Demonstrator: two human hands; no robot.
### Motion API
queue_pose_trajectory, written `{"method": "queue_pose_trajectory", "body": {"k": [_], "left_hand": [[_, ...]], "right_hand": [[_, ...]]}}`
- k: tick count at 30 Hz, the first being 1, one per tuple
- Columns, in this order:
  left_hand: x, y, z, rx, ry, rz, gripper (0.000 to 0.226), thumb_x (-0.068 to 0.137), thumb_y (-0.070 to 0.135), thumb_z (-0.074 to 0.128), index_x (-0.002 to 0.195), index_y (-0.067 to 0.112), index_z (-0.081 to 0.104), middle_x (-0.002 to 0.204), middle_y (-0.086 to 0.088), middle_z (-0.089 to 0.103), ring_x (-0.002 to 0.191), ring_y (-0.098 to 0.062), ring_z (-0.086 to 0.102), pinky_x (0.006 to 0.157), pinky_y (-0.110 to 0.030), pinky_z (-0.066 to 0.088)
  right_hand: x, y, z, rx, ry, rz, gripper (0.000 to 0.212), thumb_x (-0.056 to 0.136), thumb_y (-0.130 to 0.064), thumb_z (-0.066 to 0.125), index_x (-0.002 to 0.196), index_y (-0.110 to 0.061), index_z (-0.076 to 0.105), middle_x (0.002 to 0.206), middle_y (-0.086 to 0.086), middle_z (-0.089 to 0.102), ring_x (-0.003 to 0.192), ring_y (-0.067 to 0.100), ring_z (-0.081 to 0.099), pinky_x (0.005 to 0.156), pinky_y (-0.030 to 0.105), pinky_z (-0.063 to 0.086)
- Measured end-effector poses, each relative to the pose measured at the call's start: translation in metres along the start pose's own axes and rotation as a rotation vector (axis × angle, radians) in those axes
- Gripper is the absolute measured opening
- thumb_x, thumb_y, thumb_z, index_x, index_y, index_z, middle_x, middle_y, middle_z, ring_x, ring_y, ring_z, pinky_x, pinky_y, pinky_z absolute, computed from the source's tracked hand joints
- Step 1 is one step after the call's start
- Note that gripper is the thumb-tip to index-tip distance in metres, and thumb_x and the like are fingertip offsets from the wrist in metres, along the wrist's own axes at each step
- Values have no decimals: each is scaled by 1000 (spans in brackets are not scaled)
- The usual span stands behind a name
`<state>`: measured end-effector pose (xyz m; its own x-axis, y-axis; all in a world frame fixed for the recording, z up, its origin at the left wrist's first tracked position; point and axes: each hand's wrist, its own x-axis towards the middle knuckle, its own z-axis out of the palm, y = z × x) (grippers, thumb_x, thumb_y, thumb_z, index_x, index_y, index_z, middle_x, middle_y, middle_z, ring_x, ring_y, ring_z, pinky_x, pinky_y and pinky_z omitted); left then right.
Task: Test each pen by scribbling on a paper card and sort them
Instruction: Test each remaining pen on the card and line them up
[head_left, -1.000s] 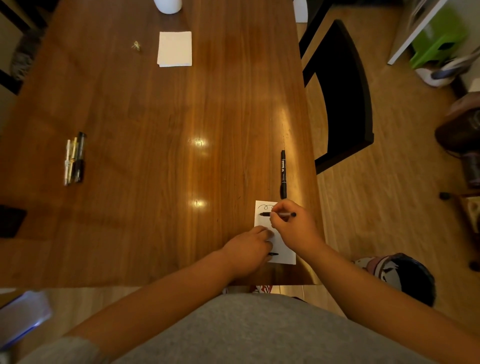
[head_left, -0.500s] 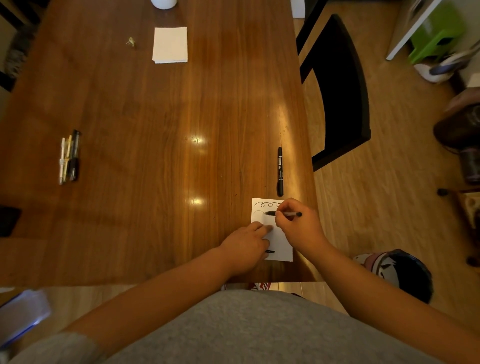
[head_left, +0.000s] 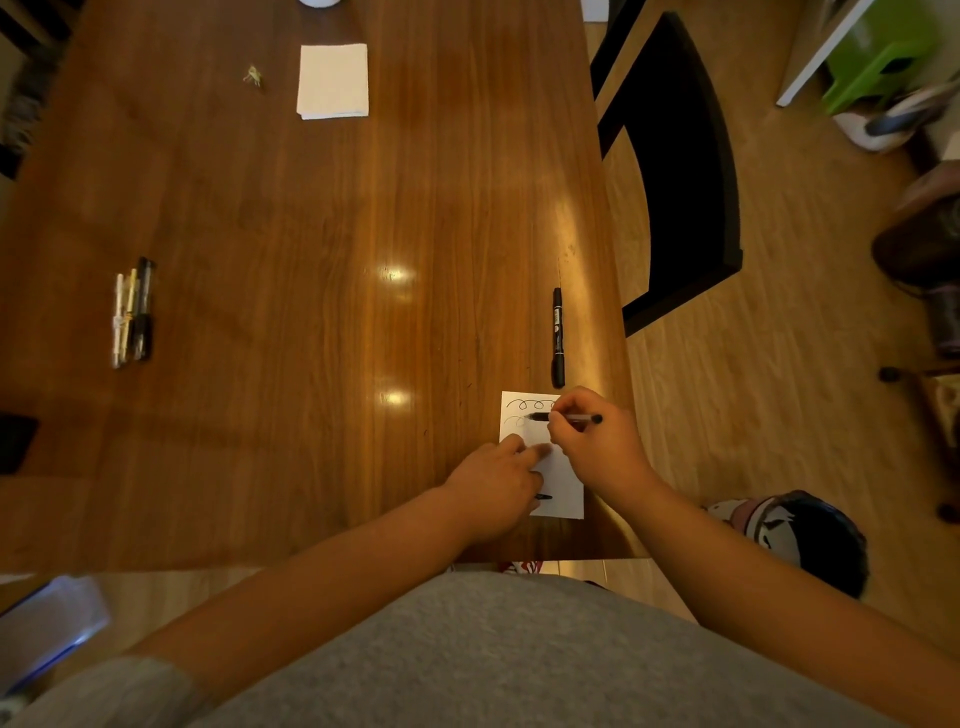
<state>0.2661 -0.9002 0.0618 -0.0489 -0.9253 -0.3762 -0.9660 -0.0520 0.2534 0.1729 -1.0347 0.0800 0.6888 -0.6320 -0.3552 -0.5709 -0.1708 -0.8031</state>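
A white paper card (head_left: 569, 480) lies near the table's front right corner, with a row of black loops along its top and a fainter line under it. My right hand (head_left: 592, 441) grips a thin black pen (head_left: 550, 417), tip on the card. My left hand (head_left: 493, 480) presses flat on the card's left part; a small black cap (head_left: 544, 497) peeks out beside it. A black marker (head_left: 558, 338) lies just beyond the card. A bunch of several pens (head_left: 132, 314) rests at the table's left.
A folded white napkin (head_left: 333, 81) and a small crumpled scrap (head_left: 253, 77) lie at the far end of the wooden table (head_left: 322, 260). A black chair (head_left: 675, 171) stands by the right edge. A dark object (head_left: 15, 441) sits at the left edge.
The pen tip has drawn a second, fainter line of loops under the first row. My left hand stays pressed on the card. The view has shifted slightly.
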Motion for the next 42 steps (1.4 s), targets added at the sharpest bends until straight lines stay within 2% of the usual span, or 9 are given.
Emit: {"method": "queue_pose_trajectory", "body": {"k": [6, 10, 15, 20, 24, 29, 33, 37, 42], "left_hand": [[3, 2, 6, -40, 25, -10, 39, 101, 37, 43, 128, 14, 59, 156, -11, 29, 139, -29, 28, 108, -43, 35], [3, 2, 6, -78, 17, -31, 39, 101, 37, 44, 127, 13, 60, 156, -10, 28, 139, -29, 28, 106, -42, 37], [5, 3, 1, -57, -16, -27, 40, 102, 38, 41, 129, 15, 58, 159, -8, 23, 139, -30, 27, 102, -43, 40], [6, 5, -2, -42, -15, -22, 40, 102, 38, 39, 128, 15, 59, 158, -11, 25, 138, -30, 28, 103, -44, 38], [8, 5, -2, -69, 3, -12, 40, 102, 38, 40, 128, 13, 59, 156, -13, 27, 139, -28, 27, 107, -43, 34], [9, 4, 2, -110, 24, -24, 40, 101, 37, 43, 127, 13, 60, 155, -11, 30, 138, -28, 29, 106, -41, 38], [11, 3, 4, -89, 34, -24, 39, 100, 38, 43, 125, 14, 61, 156, -9, 28, 136, -27, 31, 102, -41, 41], [13, 6, 4, -52, 33, -21, 38, 100, 40, 42, 123, 17, 62, 159, -8, 23, 136, -29, 32, 96, -43, 44], [15, 6, 1, -33, 10, -23, 39, 101, 40, 41, 126, 18, 60, 159, -8, 24, 136, -30, 31, 99, -43, 41]], "right_hand": [[-2, 5, -7, 12, 27, 41, 17, 94, -20, 63, 83, -33, 58, 104, -11, 63, 91, 14, 63, 71, 31, 61], [-4, 11, -9, 11, 49, 57, 7, 93, -20, 64, 90, -25, 63, 107, -6, 67, 95, 16, 64, 61, 16, 52], [-9, 14, -7, 23, 45, 64, 5, 93, -20, 64, 91, -24, 62, 118, 1, 68, 105, 19, 64, 59, 12, 50], [-10, 15, -4, 49, 38, 51, 3, 94, -18, 63, 93, -21, 63, 112, -1, 69, 105, 17, 64, 81, 33, 60], [-6, 15, -4, 57, 49, 35, 3, 94, -19, 63, 94, -22, 63, 102, -4, 69, 93, 11, 65, 79, 34, 60], [-3, 19, -9, 69, 73, 54, 3, 94, -21, 63, 93, -24, 63, 106, 3, 71, 94, 19, 67, 72, 29, 60], [-1, 21, -14, 57, 84, 39, 6, 93, -22, 64, 90, -27, 64, 98, -5, 70, 90, 13, 67, 63, 15, 50], [-2, 25, -18, 54, 89, 39, 9, 92, -22, 64, 89, -30, 63, 97, -11, 68, 90, 10, 65, 58, 12, 48], [-6, 28, -21, 44, 79, 35, 13, 93, -21, 63, 87, -32, 62, 94, -18, 65, 92, 9, 64, 54, 9, 48]]}}
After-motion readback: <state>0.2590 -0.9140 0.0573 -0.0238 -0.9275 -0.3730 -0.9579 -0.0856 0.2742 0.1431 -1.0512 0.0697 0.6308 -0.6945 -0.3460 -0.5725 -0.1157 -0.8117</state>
